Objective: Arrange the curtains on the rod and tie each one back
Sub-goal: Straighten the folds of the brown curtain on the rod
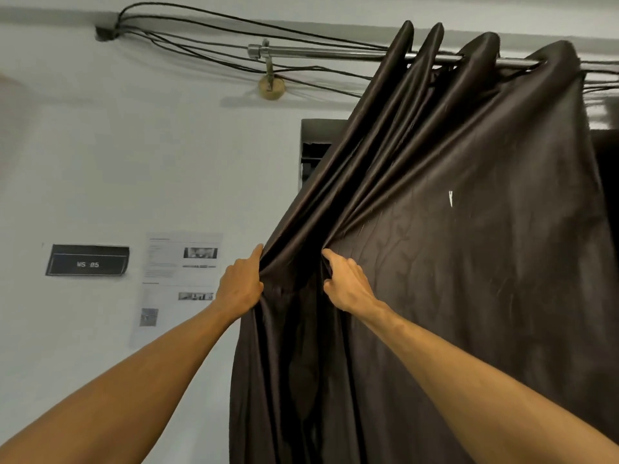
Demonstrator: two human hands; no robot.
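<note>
A dark brown curtain (pixel 452 246) hangs in folds from a metal rod (pixel 321 52) high on the wall. Its left folds are drawn down and to the left. My left hand (pixel 239 284) grips the curtain's left edge at mid height, fingers wrapped behind the cloth. A little to the right, my right hand (pixel 348 284) pinches a fold of the same curtain between thumb and fingers. No tie-back is visible.
The rod's left end sits in a bracket (pixel 269 83) on the white wall, with black cables (pixel 201 38) running above it. A dark sign (pixel 87 260) and a printed sheet (pixel 177 283) are stuck to the wall at left. A dark window frame (pixel 310 152) shows behind the curtain.
</note>
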